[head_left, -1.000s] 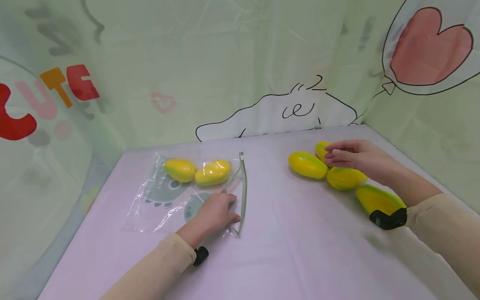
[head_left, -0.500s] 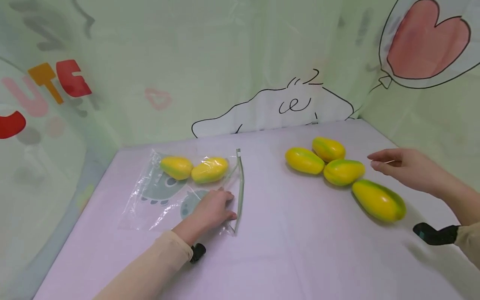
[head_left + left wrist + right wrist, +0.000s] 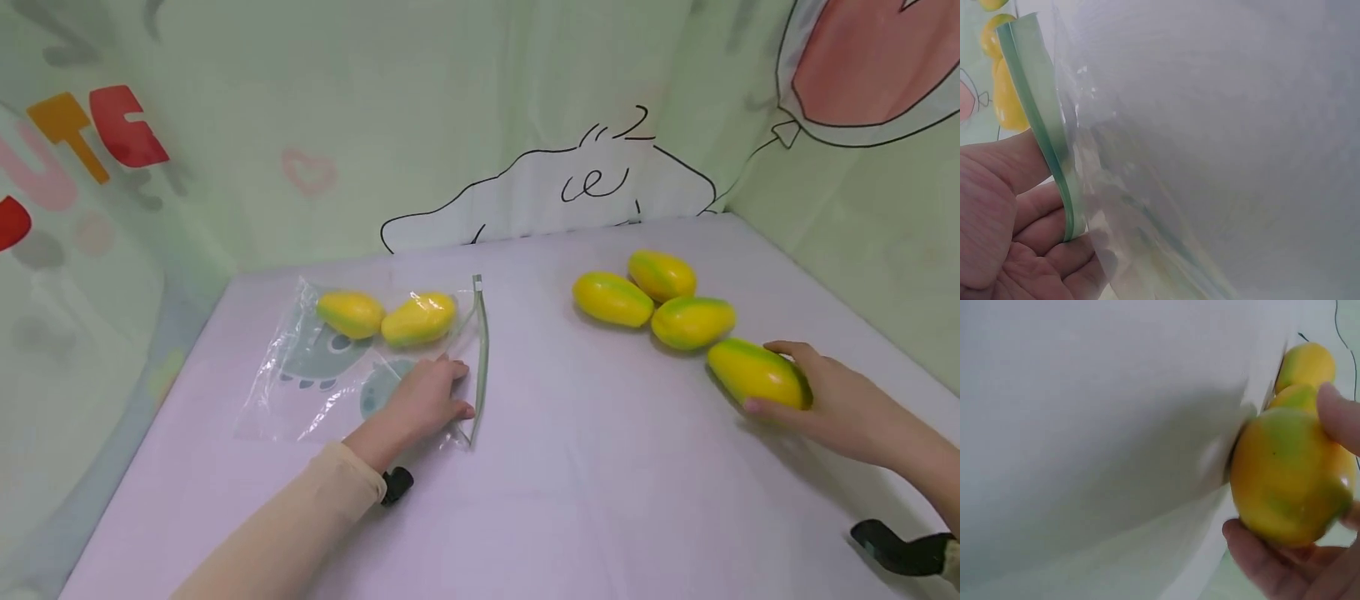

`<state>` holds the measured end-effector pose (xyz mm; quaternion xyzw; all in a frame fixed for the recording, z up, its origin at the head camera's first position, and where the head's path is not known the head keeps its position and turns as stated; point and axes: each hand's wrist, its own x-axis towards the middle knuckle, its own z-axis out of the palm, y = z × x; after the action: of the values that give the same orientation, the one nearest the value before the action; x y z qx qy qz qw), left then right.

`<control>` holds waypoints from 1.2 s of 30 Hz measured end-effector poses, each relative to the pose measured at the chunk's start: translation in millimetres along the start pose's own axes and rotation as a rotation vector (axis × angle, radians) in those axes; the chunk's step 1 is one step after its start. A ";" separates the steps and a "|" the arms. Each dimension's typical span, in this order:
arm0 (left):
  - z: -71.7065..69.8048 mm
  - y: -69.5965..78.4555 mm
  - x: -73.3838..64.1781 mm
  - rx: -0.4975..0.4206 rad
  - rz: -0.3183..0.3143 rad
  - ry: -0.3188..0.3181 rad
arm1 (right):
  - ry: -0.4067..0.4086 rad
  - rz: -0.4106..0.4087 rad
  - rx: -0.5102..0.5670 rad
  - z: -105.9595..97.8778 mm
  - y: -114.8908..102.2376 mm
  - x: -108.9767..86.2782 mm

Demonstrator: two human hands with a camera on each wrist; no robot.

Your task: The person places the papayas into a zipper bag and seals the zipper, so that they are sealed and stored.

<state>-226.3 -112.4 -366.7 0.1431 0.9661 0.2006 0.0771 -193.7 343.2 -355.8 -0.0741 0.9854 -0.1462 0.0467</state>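
My left hand [image 3: 429,393] holds the mouth of a clear zip bag [image 3: 258,417] lying on the table. In the left wrist view the bag's green zip strip [image 3: 1041,131] crosses the thumb and curled fingers; exact contact is partly unclear. Two yellow-green mangoes, a left one [image 3: 351,314] and a right one [image 3: 420,319], lie inside the bag. My right hand [image 3: 840,408] grips the nearest loose mango [image 3: 753,373], thumb on one side and fingers on the other. In the right wrist view that mango [image 3: 1288,475] fills the grasp.
Three more mangoes lie together just beyond the gripped one: a left one [image 3: 612,298], a back one [image 3: 662,276] and a front one [image 3: 693,323]. A pale lilac cloth [image 3: 540,500] covers the table. Printed curtains [image 3: 337,100] stand behind and at both sides.
My right hand moved from above the mango group out to the right, then came down and took hold of the nearest mango. The left hand stays at the bag's mouth.
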 end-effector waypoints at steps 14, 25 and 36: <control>-11.1 0.6 10.1 0.006 0.000 -0.001 | 0.017 -0.141 0.080 -1.7 -25.8 7.6; -4.5 -1.6 5.3 -0.002 0.006 -0.019 | -0.014 -0.290 0.159 12.8 -75.7 43.2; -0.2 -3.9 3.7 -0.027 0.021 -0.016 | -0.097 -0.336 0.207 24.3 -139.2 86.3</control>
<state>-230.9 -114.8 -368.5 0.1538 0.9611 0.2134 0.0846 -257.5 190.9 -343.9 -0.2392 0.9354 -0.2489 0.0762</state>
